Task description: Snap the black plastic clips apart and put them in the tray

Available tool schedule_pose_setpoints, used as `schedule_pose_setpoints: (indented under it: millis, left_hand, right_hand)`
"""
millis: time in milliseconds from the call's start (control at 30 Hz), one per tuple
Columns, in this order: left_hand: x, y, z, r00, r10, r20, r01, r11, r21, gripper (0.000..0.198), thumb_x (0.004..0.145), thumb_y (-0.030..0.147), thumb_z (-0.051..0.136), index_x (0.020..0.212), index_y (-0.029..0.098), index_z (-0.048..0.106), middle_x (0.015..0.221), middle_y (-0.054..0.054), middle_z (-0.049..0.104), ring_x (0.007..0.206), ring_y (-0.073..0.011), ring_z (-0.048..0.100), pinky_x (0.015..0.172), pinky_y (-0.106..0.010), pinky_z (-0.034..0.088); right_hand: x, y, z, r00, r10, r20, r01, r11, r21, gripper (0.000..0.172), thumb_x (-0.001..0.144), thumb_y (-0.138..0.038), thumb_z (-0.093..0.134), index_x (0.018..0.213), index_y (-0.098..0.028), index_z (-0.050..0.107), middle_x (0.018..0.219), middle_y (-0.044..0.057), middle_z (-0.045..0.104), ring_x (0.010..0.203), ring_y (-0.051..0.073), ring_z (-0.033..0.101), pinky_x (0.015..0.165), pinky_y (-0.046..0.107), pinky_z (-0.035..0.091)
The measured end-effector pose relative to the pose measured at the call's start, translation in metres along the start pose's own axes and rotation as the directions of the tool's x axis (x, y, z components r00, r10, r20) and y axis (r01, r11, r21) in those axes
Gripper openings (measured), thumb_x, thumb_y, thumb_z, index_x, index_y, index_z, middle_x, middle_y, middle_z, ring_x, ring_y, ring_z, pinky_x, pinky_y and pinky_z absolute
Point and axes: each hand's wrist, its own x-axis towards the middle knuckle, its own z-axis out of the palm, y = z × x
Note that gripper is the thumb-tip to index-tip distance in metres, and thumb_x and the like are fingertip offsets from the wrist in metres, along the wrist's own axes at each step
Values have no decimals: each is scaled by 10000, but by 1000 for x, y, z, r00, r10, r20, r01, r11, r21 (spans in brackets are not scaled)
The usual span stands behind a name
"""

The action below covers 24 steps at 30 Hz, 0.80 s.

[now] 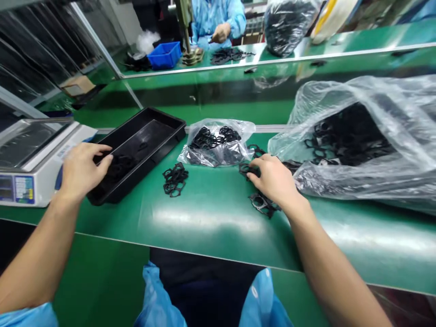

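My left hand [83, 168] is over the near left side of a black tray [163, 138], thumb and forefinger apart, with nothing seen between them. Dark parts [121, 165] lie in the tray's near end. My right hand [274, 177] has its fingers curled down onto a thin black ring-shaped part [244, 169] on the green table. More such parts [262, 204] lie just below that hand. A small pile of black ring-shaped parts [175, 179] rests between my hands. Behind it sits a small clear bag [218, 154] of similar parts.
A large clear plastic bag [340, 181] full of black parts lies open at right. On the left stands a white scale [44, 181]. Across the bench [204, 106], a co-worker's hand [221, 32] is near a blue bin [165, 55] and a pile of black parts [228, 55].
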Motion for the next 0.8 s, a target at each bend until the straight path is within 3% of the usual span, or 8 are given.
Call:
schedule_pose_setpoints:
  millis: [133, 233, 300, 467, 567, 633, 700, 800]
  left_hand:
    - [-3, 41, 19, 986, 144, 82, -135, 986, -103, 183, 917, 398, 589, 914, 246, 692, 907, -9, 721, 852, -203, 655, 834, -365, 533]
    - [-1, 75, 45, 916, 298, 268, -245, 945, -215, 207, 939, 359, 564, 968, 207, 701, 981, -63, 729, 944, -222, 668, 902, -373, 527]
    - [0, 89, 60, 876, 304, 375, -242, 949, -203, 208, 929, 361, 581, 1014, 207, 693, 994, -66, 709, 940, -222, 660, 861, -359, 534]
    - [-4, 99, 67, 849, 285, 445, -185, 949, -255, 159, 888, 302, 625, 993, 198, 684, 965, -54, 661, 858, -197, 648, 773, -328, 547]
    - [-5, 95, 58, 873, 277, 401, -117, 918, -378, 152, 895, 278, 603, 972, 186, 696, 926, -53, 694, 794, -170, 658, 755, -309, 565]
    - [-6, 95, 51, 908, 217, 359, -43, 899, -435, 160, 889, 278, 607, 968, 184, 710, 913, -58, 723, 772, -167, 675, 754, -308, 581]
    - [-5, 97, 47, 938, 130, 322, 46, 873, -486, 177, 872, 293, 637, 981, 179, 719, 922, -65, 742, 786, -173, 693, 763, -311, 593]
    - [-3, 110, 49, 957, 29, 290, 155, 792, -591, 196, 847, 313, 689, 972, 166, 724, 912, -61, 743, 782, -164, 694, 741, -283, 590]
  right_hand:
    - [2, -2, 9, 997, -77, 14, 76, 997, 32, 115, 847, -180, 601, 855, -198, 714, 959, 130, 676, 889, 294, 606, 704, 376, 513]
    - [6, 0, 13, 993, -116, 5, 116, 990, 86, 156, 854, -155, 540, 800, -186, 683, 965, 150, 661, 880, 309, 593, 739, 414, 506]
    - [7, 1, 13, 990, -134, -34, 137, 984, 112, 169, 866, -164, 508, 795, -184, 661, 951, 158, 649, 870, 314, 590, 763, 433, 500]
    - [4, -5, 8, 992, -37, -120, 58, 981, 185, 146, 909, -213, 461, 880, -200, 604, 929, 142, 639, 825, 293, 612, 720, 397, 487]
    - [4, -14, 4, 985, 66, -157, 5, 910, 414, 94, 917, -255, 500, 887, -213, 578, 933, 119, 665, 834, 270, 639, 738, 382, 506]
    - [3, -22, 2, 986, 133, -102, -26, 723, 690, 104, 914, -310, 556, 866, -218, 564, 946, 98, 688, 842, 244, 672, 730, 359, 535]
    - [1, -31, 0, 987, 151, 61, -115, 380, 918, 168, 899, -365, 616, 852, -212, 564, 966, 79, 712, 817, 215, 710, 689, 324, 565]
    - [-2, -44, 2, 941, 70, 331, -325, -81, 942, 209, 848, -361, 705, 816, -197, 580, 933, 57, 744, 726, 179, 738, 621, 275, 580]
